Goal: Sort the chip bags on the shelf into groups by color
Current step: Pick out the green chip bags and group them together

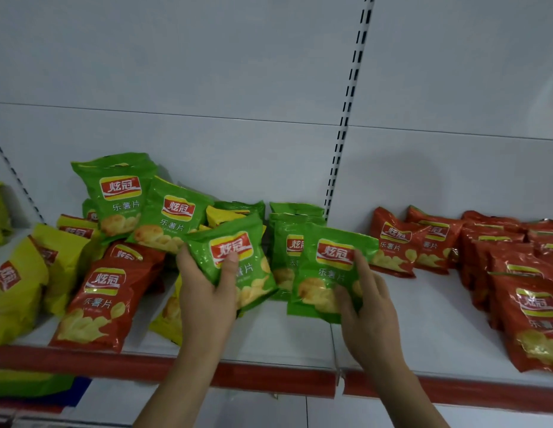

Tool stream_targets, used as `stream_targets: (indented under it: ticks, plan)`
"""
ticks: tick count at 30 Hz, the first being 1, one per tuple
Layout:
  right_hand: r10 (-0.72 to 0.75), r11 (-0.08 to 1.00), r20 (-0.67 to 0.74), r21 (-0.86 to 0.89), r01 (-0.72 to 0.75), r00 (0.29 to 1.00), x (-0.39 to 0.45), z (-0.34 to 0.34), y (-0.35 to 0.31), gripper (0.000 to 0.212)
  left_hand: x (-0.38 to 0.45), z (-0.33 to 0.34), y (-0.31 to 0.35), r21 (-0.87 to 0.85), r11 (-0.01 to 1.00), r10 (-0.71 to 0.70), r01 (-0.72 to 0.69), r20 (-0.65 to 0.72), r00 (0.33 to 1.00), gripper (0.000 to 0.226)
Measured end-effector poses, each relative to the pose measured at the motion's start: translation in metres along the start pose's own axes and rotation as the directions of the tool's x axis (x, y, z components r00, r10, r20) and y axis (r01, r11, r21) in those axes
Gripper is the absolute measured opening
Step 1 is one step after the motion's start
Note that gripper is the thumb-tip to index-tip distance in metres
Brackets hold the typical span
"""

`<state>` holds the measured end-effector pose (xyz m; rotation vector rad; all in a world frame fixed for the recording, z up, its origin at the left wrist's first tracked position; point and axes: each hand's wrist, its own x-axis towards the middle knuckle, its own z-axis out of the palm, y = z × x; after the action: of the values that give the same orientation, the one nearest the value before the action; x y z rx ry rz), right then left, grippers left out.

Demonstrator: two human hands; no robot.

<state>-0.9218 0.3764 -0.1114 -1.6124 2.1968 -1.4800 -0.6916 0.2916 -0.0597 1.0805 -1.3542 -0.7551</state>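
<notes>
The left hand [204, 291] grips one green bag [238, 261] with thumb across its front; the right hand [366, 307] pinches another green bag [327, 273], both seemingly just above the shelf [269, 338], between mixed bags [96, 304] and red bags [516, 273].

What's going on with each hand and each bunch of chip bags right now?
Left hand: grips a green bag, thumb across its front.
Right hand: holds another green bag by its right edge.
Green bags at the back: leaning upright, overlapping.
Red bag at front left: lying among the yellow bags, unsorted.
Red group on the right: gathered together, all one color.
Shelf: holds every pile.
</notes>
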Motion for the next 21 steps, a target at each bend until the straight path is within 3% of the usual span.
stream_targets:
  ticks: [6, 9, 13, 17, 21]
  plan:
    - [-0.034, 0.953, 0.197, -0.289, 0.091, 0.980, 0.006, 0.045, 0.007, 0.079, 0.000, -0.013, -0.005, 0.020, 1.000, -0.013, 0.013, -0.026, 1.000, 0.066]
    - [-0.010, 0.894, 0.212, -0.435, 0.103, 0.977, 0.009, 0.054, 0.011, 0.085, -0.005, -0.014, -0.007, 0.051, 0.998, -0.037, 0.035, 0.026, 0.999, 0.057]
    - [-0.057, 0.877, 0.203, -0.459, 0.146, 0.978, 0.015, 0.058, 0.010, 0.084, -0.010, -0.013, -0.008, 0.054, 0.998, -0.045, 0.042, 0.057, 0.997, 0.058]
    - [-0.009, 0.863, 0.186, -0.495, 0.102, 0.983, 0.018, 0.060, 0.005, 0.084, -0.014, -0.006, -0.006, 0.065, 0.997, -0.036, 0.030, 0.090, 0.995, 0.059]
    - [0.016, 0.905, 0.213, -0.419, 0.077, 0.977, 0.017, 0.055, 0.005, 0.083, -0.015, 0.003, -0.007, 0.068, 0.996, -0.060, 0.051, 0.152, 0.986, 0.068]
